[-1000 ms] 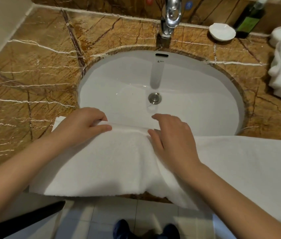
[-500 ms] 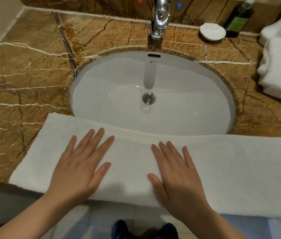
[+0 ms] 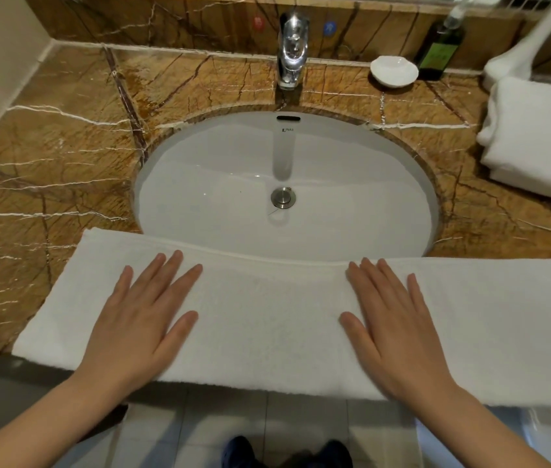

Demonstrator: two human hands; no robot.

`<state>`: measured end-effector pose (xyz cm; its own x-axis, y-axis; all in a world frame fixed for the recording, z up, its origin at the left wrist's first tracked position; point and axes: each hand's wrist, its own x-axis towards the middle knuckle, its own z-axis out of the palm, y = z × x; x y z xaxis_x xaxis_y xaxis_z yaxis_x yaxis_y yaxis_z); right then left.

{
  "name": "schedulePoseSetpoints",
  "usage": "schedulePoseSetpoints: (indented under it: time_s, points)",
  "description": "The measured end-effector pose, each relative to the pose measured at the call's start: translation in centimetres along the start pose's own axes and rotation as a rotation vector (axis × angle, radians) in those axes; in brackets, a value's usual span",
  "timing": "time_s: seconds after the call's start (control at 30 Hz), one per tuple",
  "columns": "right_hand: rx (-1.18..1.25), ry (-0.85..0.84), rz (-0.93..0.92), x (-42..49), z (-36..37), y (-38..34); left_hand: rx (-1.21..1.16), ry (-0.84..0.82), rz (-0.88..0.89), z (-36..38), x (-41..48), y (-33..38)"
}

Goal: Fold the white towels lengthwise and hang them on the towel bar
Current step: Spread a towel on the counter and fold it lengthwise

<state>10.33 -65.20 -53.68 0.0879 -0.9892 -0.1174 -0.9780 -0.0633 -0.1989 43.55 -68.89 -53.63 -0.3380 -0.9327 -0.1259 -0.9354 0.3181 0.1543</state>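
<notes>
A white towel [image 3: 267, 315], folded into a long band, lies across the front of the marble counter and over the near rim of the sink. My left hand [image 3: 139, 319] rests flat on its left part, fingers spread. My right hand [image 3: 399, 325] lies flat on its right part, fingers spread too. Neither hand grips anything. More folded white towels [image 3: 537, 140] are stacked at the counter's right edge. No towel bar is in view.
The white oval sink [image 3: 216, 184] sits in a brown marble counter [image 3: 48, 163], with a chrome faucet [image 3: 292, 49] behind it. A small white dish [image 3: 394, 70] and a dark green bottle [image 3: 439, 52] stand at the back right. A wall runs along the left.
A second ago both hands pinched the towel's far edge. They then laid it down folded and flattened onto it; since half a second ago they have slid apart, the right hand farther right.
</notes>
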Motion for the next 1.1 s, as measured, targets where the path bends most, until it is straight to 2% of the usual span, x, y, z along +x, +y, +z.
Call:
schedulePoseSetpoints:
  time_s: [0.27,0.47,0.63,0.77,0.87,1.0,1.1]
  points:
    - [-0.033,0.02,0.021,-0.3,0.3,1.2,-0.006,0.026,-0.08,0.4,1.0,-0.4]
    - [-0.061,-0.024,0.015,-0.1,-0.3,0.4,-0.031,0.022,-0.148,0.1,0.9,0.7]
    - [-0.203,-0.266,-0.074,1.4,-3.1,-0.8,-0.059,-0.036,-0.292,-0.9,1.0,2.6]
    - [-0.234,-0.481,-0.219,5.3,-5.9,-2.3,-0.254,-0.092,-0.482,-2.9,1.2,4.4]
    - [-0.196,-0.682,-0.243,9.3,-7.3,-3.4,-0.47,-0.041,-0.696,-4.7,0.9,6.2]
    - [-0.192,-0.753,-0.334,14.1,-8.3,-4.5,-0.653,0.162,-0.971,-6.0,0.1,9.2]
    - [-0.142,-0.783,-0.454,16.4,-8.1,-4.8,-0.715,0.198,-1.18,-5.0,-1.1,12.5]
